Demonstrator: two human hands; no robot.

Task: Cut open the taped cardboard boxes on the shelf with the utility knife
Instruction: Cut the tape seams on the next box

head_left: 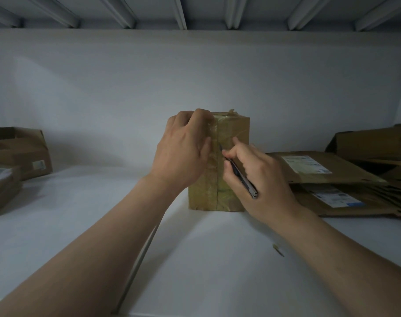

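Taped box [234, 129] is standing upright mid-shelf [195, 259]; we're gripping its top-left corner with left hand [183, 154], right hand [259, 181] pinching utility knife [240, 175], blade tip touching the centre seam.

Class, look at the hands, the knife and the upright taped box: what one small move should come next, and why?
Probably draw the utility knife a short way down the taped seam. The right hand holds its tip against that seam partway down the taped box, the seam runs on to the shelf, and the left hand grips the box's upper left, beside the blade's path.
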